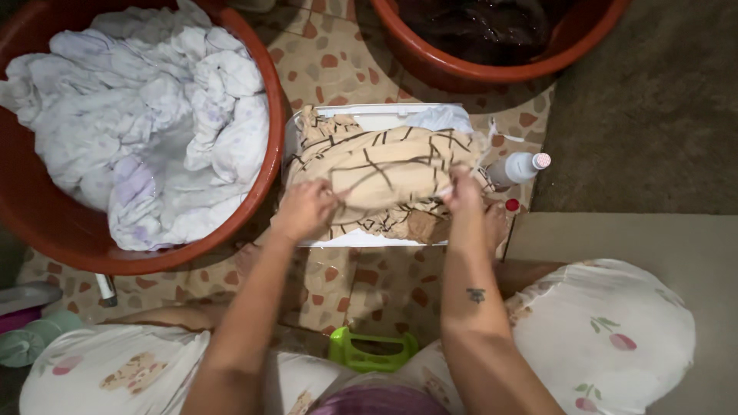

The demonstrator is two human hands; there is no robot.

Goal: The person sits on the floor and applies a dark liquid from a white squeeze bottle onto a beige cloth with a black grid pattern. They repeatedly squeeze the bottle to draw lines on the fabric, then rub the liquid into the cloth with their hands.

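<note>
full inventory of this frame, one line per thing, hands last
beige cloth: 1, tan with dark lines, on the white tub
white tub: 1, white, floor centre
left basin: 1, red-brown, upper left, holds pale laundry
far basin: 1, red-brown, top right, dark contents
bottle: 1, white, lying right of the tub
red cap: 1, below the bottle
green plastic item: 1, bottom centre
left hand: gripping the cloth
right hand: gripping the cloth

Two red basins [265, 184] [492, 77], one bottle [516, 167]
</note>
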